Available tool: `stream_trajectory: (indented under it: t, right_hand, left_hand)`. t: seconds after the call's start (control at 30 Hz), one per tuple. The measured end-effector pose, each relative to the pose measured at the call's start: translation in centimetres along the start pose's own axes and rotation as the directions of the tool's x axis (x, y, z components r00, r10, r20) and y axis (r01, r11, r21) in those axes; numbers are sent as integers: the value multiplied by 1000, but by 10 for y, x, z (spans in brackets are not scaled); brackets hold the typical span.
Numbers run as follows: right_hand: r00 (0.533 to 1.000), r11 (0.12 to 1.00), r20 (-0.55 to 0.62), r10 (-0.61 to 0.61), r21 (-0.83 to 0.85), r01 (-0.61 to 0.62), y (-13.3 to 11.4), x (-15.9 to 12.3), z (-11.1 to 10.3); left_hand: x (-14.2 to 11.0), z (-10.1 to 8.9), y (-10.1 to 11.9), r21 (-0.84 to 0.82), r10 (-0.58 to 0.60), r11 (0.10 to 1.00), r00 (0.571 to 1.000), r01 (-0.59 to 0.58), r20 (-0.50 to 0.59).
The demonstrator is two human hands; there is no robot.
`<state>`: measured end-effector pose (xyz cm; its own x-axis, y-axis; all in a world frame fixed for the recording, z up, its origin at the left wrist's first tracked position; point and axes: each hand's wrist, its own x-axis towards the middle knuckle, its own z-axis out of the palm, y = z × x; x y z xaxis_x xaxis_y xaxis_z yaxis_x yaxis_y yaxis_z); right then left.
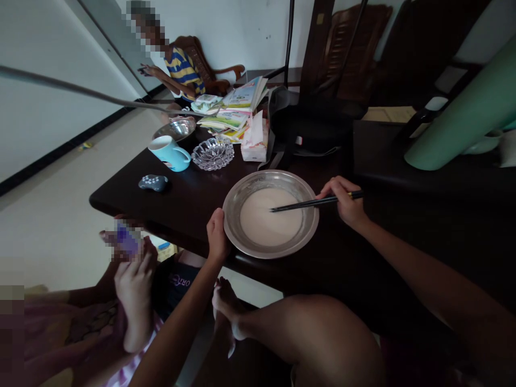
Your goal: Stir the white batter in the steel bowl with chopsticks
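A round metal bowl with a pale, smooth batter in it sits on the dark wooden table. My left hand grips the bowl's left rim, fingers closed round it. My right hand is closed on a pair of dark chopsticks. Their tips reach into the batter near the bowl's middle.
Behind the bowl stand a blue mug, a glass dish, a tissue box, stacked booklets, a small metal bowl, a black bag and a grey remote. One person sits at the far end; another's hands hold a phone at lower left.
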<state>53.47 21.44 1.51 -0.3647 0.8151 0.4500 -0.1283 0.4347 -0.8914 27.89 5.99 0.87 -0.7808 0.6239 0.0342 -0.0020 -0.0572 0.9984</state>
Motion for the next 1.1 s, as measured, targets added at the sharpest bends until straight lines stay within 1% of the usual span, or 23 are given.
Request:
stream_trajectory:
  t: [0.03,0.07,0.1,0.17,0.2,0.27,0.33,0.37,0.4,0.47,0.5,0.53,0.57,0.63,0.67,0.73,0.8,0.83,0.9,0.97,1.0,1.03,1.1]
  right_hand:
    - [1000,998,-16,17,53,-16,0,0,0]
    - [1000,996,-4,28,80,-28,0,0,0]
    - [999,997,34,29,72,-32,0,0,0]
    - [993,1000,115,11,-16,-9,0,-1,1]
    - [992,998,127,-1,-58,8,0,-1,0]
    - [997,998,79,-7,-57,11,1,-1,0]
    - [999,999,28,21,32,-22,2,-1,-1]
    - [999,997,37,37,65,-39,2,-1,-1]
    - [997,997,70,43,64,-47,2,-1,-1]
    - [989,999,148,25,-25,-21,1,-1,0]
    - [987,997,161,11,-74,1,1,0,0]
    - [989,995,145,0,-95,14,1,0,-1]
    - [994,997,105,-4,-82,13,1,0,-1]
    - [1000,1000,16,23,20,-23,2,1,-1]
    - [999,996,3,45,72,-45,3,0,-1]
    - [996,993,57,67,97,-72,3,0,-1]
    - [991,999,129,46,15,-48,2,-1,0]
    - [991,999,134,28,-26,-25,2,-1,0]
    - [997,1000,78,-3,-30,5,1,0,0]
    - [1000,998,24,5,60,-6,1,0,0]
    - [999,995,38,17,96,-20,1,0,0]
    - [997,995,75,22,99,-30,1,0,0]
    - [987,1000,158,9,15,-12,2,-1,-1]
  left_hand:
    - [0,0,1,1,-2,1000,1000,2,-2]
    - [0,0,1,1,-4,1000,1000,4,-4]
    - [-1,1,2,-2,-6,1000,1000,6,-8]
    - [0,0,1,-11,-10,1000,1000,10,-13]
    - [0,0,0,-15,-11,1000,1000,11,-15]
    - [1,0,-2,-15,-11,1000,1000,11,-10]
    - [1,-1,-3,-11,-9,1000,1000,9,-6]
    - [1,-1,-3,-7,-5,1000,1000,5,-4]
    - [1,-1,-3,-2,-1,1000,1000,1,-2]
    - [1,-1,-2,5,11,1000,1000,-11,-2]
    - [1,-1,-2,5,15,1000,1000,-15,-3]
    - [0,-2,-2,2,16,1000,1000,-16,-1]
    - [0,-2,-2,-5,13,1000,1000,-13,1]
    - [1,-2,-4,-20,4,1000,1000,-4,7]
    - [1,-2,-4,-27,1,1000,1000,-1,10]
    - [2,-2,-6,-34,-6,999,1000,6,1]
    - [2,-2,-6,-32,-12,999,1000,12,-20]
    - [2,-1,-6,-27,-12,1000,1000,12,-26]
    - [2,-1,-5,-11,-3,1000,1000,3,-19]
    - [1,-1,-4,8,12,1000,1000,-12,2]
    - [1,-1,-3,18,19,1000,1000,-19,10]
    - [1,-1,-2,27,26,999,1000,-26,15]
    - [1,-1,-2,37,41,998,999,-41,13]
